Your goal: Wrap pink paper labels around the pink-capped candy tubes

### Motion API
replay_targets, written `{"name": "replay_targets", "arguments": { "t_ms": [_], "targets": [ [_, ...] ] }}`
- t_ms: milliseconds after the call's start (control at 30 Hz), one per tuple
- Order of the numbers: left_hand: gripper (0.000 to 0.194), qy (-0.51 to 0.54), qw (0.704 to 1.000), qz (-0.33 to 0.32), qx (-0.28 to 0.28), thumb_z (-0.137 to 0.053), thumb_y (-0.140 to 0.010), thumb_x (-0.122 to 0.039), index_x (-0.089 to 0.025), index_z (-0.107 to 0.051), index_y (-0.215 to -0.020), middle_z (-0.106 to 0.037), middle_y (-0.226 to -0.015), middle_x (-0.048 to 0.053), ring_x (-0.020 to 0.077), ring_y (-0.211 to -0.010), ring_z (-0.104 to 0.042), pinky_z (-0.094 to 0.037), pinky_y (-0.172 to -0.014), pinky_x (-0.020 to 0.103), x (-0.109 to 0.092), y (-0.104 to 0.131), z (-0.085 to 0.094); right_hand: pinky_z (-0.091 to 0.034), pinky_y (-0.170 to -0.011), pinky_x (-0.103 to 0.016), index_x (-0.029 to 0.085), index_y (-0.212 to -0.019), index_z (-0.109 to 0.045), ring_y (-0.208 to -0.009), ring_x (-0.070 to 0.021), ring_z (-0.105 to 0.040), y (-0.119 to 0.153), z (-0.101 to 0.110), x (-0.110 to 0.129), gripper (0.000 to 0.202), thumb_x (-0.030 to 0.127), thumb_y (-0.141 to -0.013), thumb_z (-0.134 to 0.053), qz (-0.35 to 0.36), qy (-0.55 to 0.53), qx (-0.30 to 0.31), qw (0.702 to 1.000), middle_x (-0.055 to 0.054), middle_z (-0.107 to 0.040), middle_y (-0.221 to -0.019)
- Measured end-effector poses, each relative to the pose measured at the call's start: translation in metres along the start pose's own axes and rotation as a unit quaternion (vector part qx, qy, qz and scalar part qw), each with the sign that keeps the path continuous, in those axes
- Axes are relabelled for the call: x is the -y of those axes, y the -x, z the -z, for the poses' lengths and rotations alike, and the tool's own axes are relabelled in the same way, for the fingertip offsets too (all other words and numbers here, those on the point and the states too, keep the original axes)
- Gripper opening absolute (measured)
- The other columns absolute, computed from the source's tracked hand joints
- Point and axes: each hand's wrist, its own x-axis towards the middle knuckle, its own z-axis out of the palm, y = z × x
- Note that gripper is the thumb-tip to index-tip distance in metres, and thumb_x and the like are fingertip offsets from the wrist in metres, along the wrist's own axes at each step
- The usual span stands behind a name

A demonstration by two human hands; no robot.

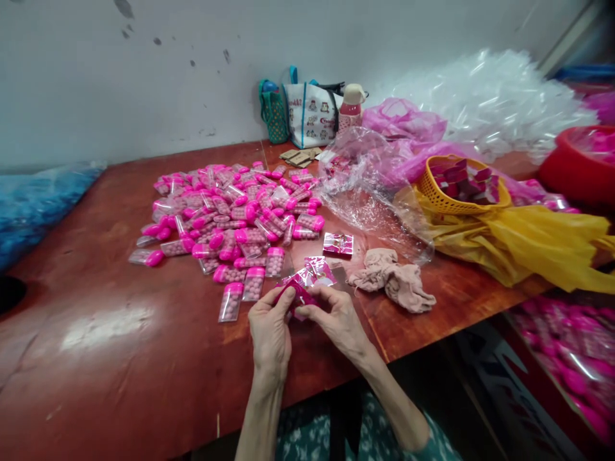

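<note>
Near the table's front edge, my left hand (273, 325) and my right hand (340, 320) pinch a small magenta printed label (298, 296) between thumbs and fingers. Just beyond my fingertips lie more shiny magenta labels (317, 271), loose on the table. A small stack of labels (338, 244) sits behind them. Left of my hands stand or lie clear containers with pink caps and pink balls inside, the closest being one container (231, 302) beside my left hand. A large pile of the same containers (225, 211) spreads behind. My fingers partly hide the held label.
A crumpled beige cloth (408, 287) lies to the right. Beyond it are a yellow basket (444, 200) on a yellow plastic bag (528, 240), clear plastic wrap (365, 192), and a red tub (567, 160). Bags and a bottle (352, 105) stand by the wall; blue bundles (38, 205) are left.
</note>
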Motion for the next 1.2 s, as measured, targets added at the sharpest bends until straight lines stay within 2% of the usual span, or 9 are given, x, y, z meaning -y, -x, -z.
{"name": "replay_targets", "arguments": {
  "t_ms": [233, 333, 400, 467, 600, 800, 1000, 1100, 1200],
  "targets": [
    [0.018, 0.023, 0.999, 0.027, -0.011, -0.081, -0.05, -0.018, -0.011, -0.066, -0.058, -0.064, -0.054, -0.001, 0.0082, -0.048, -0.056, -0.046, -0.05, 0.019, -0.003, 0.004, 0.005, -0.03, -0.046, -0.02, 0.016, -0.055, -0.051, -0.046, -0.008, -0.04, 0.01, -0.008, 0.009, 0.035, 0.033, -0.086, -0.051, -0.015, 0.038, -0.013, 0.999, 0.005, -0.046, -0.049],
    [0.02, 0.024, 0.999, 0.037, -0.008, -0.081, -0.051, -0.019, -0.011, -0.067, -0.064, -0.067, -0.061, 0.001, 0.0102, -0.053, -0.058, -0.048, -0.053, 0.022, -0.001, 0.003, 0.008, -0.032, -0.048, -0.02, 0.016, -0.061, -0.056, -0.049, -0.0089, -0.043, 0.009, -0.003, 0.013, 0.033, 0.033, -0.088, -0.048, -0.016, 0.051, -0.007, 0.999, 0.004, -0.05, -0.054],
    [0.02, 0.026, 0.999, 0.035, -0.013, -0.08, -0.052, -0.02, -0.012, -0.068, -0.066, -0.067, -0.064, 0.001, 0.0103, -0.056, -0.059, -0.048, -0.056, 0.022, 0.0, 0.002, 0.01, -0.036, -0.053, -0.02, 0.016, -0.076, -0.061, -0.057, -0.0108, -0.05, 0.009, -0.002, 0.013, 0.019, 0.032, -0.084, -0.055, -0.02, 0.052, -0.005, 0.998, 0.003, -0.058, -0.063],
    [0.02, 0.026, 0.999, 0.028, -0.02, -0.08, -0.052, -0.021, -0.012, -0.067, -0.064, -0.066, -0.062, 0.0, 0.0097, -0.054, -0.058, -0.048, -0.055, 0.021, 0.0, 0.002, 0.013, -0.04, -0.057, -0.021, 0.016, -0.083, -0.062, -0.063, -0.0126, -0.055, 0.008, -0.005, 0.01, 0.016, 0.032, -0.079, -0.063, -0.027, 0.05, 0.001, 0.998, 0.001, -0.063, -0.07],
    [0.021, 0.013, 0.999, 0.011, -0.034, -0.079, -0.053, -0.023, -0.012, -0.064, -0.064, -0.065, -0.06, 0.001, 0.0114, -0.053, -0.059, -0.048, -0.054, 0.023, 0.001, 0.001, 0.018, -0.038, -0.053, -0.02, 0.015, -0.067, -0.06, -0.056, -0.0114, -0.052, 0.01, -0.015, 0.004, 0.024, 0.032, -0.083, -0.057, -0.031, 0.057, 0.011, 0.998, 0.002, -0.059, -0.061],
    [0.03, -0.04, 0.995, -0.074, -0.059, -0.076, -0.059, -0.019, -0.015, -0.061, -0.085, -0.066, -0.07, -0.001, 0.0109, -0.059, -0.06, -0.048, -0.057, 0.022, 0.004, 0.004, 0.025, -0.029, -0.049, -0.021, 0.016, -0.059, -0.056, -0.049, -0.0091, -0.043, 0.01, -0.019, 0.003, 0.036, 0.032, -0.09, -0.045, -0.003, 0.107, 0.018, 0.994, 0.004, -0.048, -0.053],
    [0.024, -0.108, 0.965, -0.202, -0.127, -0.076, -0.06, -0.014, -0.017, -0.059, -0.077, -0.062, -0.074, -0.004, 0.0089, -0.064, -0.058, -0.047, -0.06, 0.018, 0.007, 0.012, 0.037, -0.028, -0.05, -0.022, 0.018, -0.061, -0.053, -0.053, -0.0106, -0.041, 0.013, -0.025, 0.001, 0.036, 0.03, -0.092, -0.041, 0.022, 0.156, 0.018, 0.987, 0.003, -0.046, -0.057],
    [0.02, -0.133, 0.963, -0.208, -0.11, -0.075, -0.061, -0.013, -0.017, -0.061, -0.075, -0.062, -0.074, -0.003, 0.0092, -0.064, -0.057, -0.047, -0.058, 0.018, 0.002, 0.013, 0.048, -0.028, -0.051, -0.023, 0.018, -0.06, -0.051, -0.053, -0.0107, -0.04, 0.015, -0.028, -0.001, 0.037, 0.032, -0.093, -0.039, 0.029, 0.175, 0.032, 0.984, 0.003, -0.043, -0.057],
    [0.011, -0.152, 0.974, -0.161, -0.037, -0.074, -0.062, -0.017, -0.016, -0.063, -0.065, -0.062, -0.068, -0.002, 0.0093, -0.052, -0.055, -0.046, -0.048, 0.02, -0.006, 0.012, 0.058, -0.029, -0.052, -0.023, 0.018, -0.06, -0.05, -0.053, -0.0112, -0.041, 0.016, -0.031, -0.001, 0.039, 0.033, -0.093, -0.037, 0.033, 0.194, 0.047, 0.979, 0.003, -0.044, -0.057]
  ]
}}
